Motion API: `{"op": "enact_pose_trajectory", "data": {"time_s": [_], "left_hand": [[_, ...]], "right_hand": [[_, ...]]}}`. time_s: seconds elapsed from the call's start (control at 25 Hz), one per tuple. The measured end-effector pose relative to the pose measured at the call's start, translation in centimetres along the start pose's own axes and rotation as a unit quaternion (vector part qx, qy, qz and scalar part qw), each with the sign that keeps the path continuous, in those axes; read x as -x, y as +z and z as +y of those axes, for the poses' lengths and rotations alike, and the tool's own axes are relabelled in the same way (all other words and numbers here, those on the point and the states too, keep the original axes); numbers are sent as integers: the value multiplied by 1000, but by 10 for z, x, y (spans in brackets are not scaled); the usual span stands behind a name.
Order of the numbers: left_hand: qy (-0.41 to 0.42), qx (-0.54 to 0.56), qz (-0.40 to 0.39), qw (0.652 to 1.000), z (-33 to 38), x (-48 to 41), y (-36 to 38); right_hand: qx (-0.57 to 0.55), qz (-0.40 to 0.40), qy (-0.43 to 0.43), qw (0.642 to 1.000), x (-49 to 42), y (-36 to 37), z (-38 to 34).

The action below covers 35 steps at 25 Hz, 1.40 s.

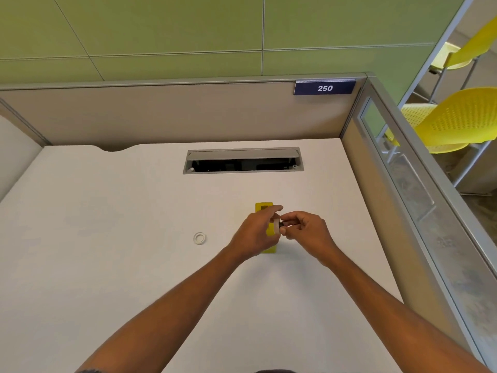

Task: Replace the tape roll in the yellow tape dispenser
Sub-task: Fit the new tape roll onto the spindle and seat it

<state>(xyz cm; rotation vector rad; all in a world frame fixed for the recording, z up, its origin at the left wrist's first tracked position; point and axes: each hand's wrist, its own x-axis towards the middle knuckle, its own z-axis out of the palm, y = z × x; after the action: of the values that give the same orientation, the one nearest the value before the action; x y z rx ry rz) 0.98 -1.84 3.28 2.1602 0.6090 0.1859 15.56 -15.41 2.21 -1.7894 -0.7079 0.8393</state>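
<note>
Both hands meet just above the yellow tape dispenser (265, 208): the left hand (256, 235) has its grip closed on a white tape roll (275, 224), thumb and fingers pinching its edge, while the right hand (304, 230) pinches a small dark piece (283, 224) against the roll's side. Beneath them the dispenser lies flat on the white surface (134, 211), partly hidden. An empty white ring (199, 238) lies to the left, well apart.

The white surface (134, 265) has a long open slot (243, 164) with a gray rim near its back. A small white ring (199, 238) lies flat on it, and a yellow tape dispenser (265, 208) stands just beside, to the right.
</note>
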Motion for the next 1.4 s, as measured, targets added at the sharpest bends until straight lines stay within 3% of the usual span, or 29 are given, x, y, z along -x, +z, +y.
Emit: {"op": "enact_pose_trajectory", "data": {"time_s": [0.28,0.4,0.96,1.4], "left_hand": [[-95,207,53,972,-14,7,-8],[-111,249,73,959,-17,8,-9],[-126,293,111,941,-23,10,-16],[-149,245,134,949,-31,-5,-9]], "right_hand": [[-125,-10,23,992,-3,8,-3],[-160,-9,32,987,-5,12,-6],[-148,-9,39,988,-23,26,-10],[-35,21,38,998,-44,34,-8]]}}
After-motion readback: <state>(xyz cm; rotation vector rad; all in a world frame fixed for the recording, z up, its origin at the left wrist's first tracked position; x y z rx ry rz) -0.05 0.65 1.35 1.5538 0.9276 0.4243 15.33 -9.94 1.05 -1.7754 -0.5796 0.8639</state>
